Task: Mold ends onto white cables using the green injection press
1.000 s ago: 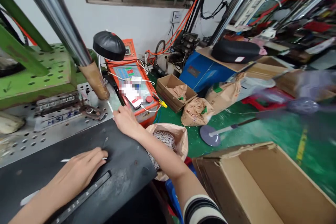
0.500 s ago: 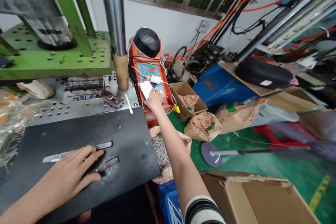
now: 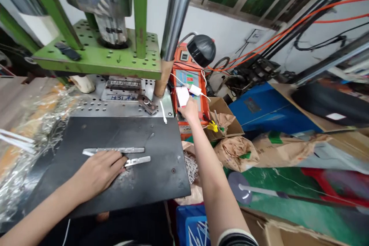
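My left hand (image 3: pixel 99 171) lies flat on a black plate (image 3: pixel 161 173), fingers spread, with its fingertips on the nearer of two flat metal strips (image 3: pixel 138 160). The second strip (image 3: pixel 115 150) lies just beyond the hand. My right hand (image 3: pixel 188 109) reaches far forward to an orange control box (image 3: pixel 201 103) beside the press. Its fingers are stretched out and touch the lower edge of a white phone-like thing (image 3: pixel 182 96) lying on the box's panel. I cannot see whether it grips it.
A green press (image 3: pixel 98 57) with a steel column (image 3: pixel 175 15) stands behind the plate, above a perforated metal bed (image 3: pixel 95 105) with a small white stick (image 3: pixel 163 117). Crinkled plastic wrap (image 3: pixel 31 130) lies left. Paper bags (image 3: pixel 236 152), a cardboard box (image 3: pixel 225 111) and a blue crate (image 3: pixel 190 226) sit right.
The view has swung left and up. My right hand went from the plate's far corner to the orange control box. My left hand stayed on the plate over the strips.
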A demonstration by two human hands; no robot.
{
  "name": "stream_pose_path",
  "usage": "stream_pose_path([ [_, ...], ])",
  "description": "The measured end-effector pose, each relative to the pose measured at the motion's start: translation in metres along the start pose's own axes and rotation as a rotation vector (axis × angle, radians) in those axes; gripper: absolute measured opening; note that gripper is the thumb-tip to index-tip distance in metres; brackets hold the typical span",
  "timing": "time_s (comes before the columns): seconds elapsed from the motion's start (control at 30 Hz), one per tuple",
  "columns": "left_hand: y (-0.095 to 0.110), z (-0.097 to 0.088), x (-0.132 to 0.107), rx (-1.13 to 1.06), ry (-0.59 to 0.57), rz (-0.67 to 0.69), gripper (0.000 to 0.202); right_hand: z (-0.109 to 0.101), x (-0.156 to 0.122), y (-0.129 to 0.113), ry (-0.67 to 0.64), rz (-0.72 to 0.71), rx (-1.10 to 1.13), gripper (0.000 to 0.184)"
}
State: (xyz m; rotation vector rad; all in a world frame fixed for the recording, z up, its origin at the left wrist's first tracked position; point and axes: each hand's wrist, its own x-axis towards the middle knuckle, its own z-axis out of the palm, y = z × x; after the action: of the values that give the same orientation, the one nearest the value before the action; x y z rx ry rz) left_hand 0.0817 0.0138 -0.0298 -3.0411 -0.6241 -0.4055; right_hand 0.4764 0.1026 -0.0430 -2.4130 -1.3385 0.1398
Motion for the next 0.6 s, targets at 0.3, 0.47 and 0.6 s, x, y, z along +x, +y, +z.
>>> stream_pose_path([
  [0.3, -0.004, -0.014, 0.045, -0.048, -0.126, 0.034, 0.018, -0.015, -0.039, -0.008, 0.022, -0.218, 0.028, 0.040],
  [0.47, -0.003, -0.015, 0.111, -0.077, -0.058, 0.140, 0.021, -0.012, -0.071, -0.039, -0.111, -0.437, 0.041, 0.020],
  [0.6, 0.009, -0.006, 0.161, -0.030, -0.103, 0.294, 0.022, -0.010, -0.093, -0.039, -0.170, -0.548, 0.030, 0.025],
])
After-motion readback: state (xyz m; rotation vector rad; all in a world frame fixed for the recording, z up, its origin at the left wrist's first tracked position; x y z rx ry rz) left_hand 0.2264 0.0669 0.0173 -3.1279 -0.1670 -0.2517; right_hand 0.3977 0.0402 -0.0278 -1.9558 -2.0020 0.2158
